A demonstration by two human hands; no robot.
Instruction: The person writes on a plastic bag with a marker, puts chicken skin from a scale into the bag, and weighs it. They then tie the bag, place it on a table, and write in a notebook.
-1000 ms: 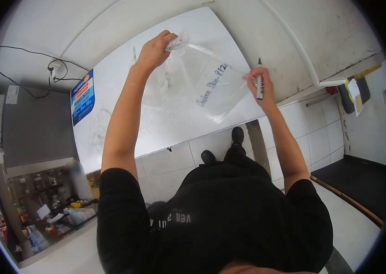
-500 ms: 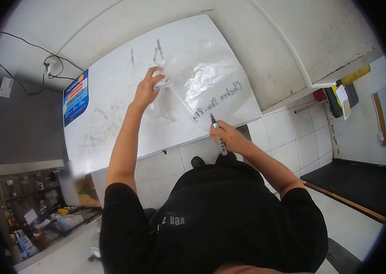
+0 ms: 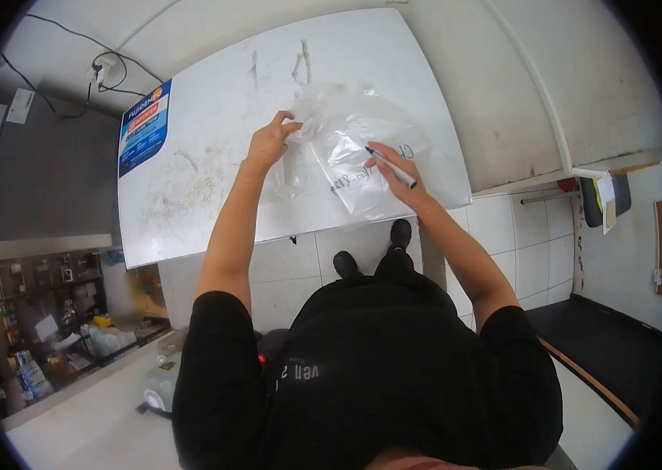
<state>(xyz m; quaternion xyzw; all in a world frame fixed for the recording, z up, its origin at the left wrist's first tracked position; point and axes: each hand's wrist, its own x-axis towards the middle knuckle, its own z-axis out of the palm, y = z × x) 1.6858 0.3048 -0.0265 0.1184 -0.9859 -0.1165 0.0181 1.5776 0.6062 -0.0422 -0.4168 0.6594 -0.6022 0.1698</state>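
Observation:
A clear plastic bag (image 3: 358, 196) lies on the white top of a chest-like appliance (image 3: 213, 196), with dark handwriting on it. Part of the writing is covered by my right hand (image 3: 403, 174). That hand is closed around a marker (image 3: 395, 170), its dark tip pointing up and left over the bag. My left hand (image 3: 271, 139) pinches the crumpled left edge of the bag, fingers bent at the plastic.
A blue label (image 3: 143, 129) sits at the left end of the white top, which bears dark smudges. Cables (image 3: 104, 74) run to a wall socket. Below left are shelves with goods (image 3: 49, 313); my shoes (image 3: 400, 233) stand on the tiled floor.
My right hand has moved up and away from the near edge, carrying the marker over the writing. The marker has tilted. My left hand still holds the bag, and the view has shifted slightly.

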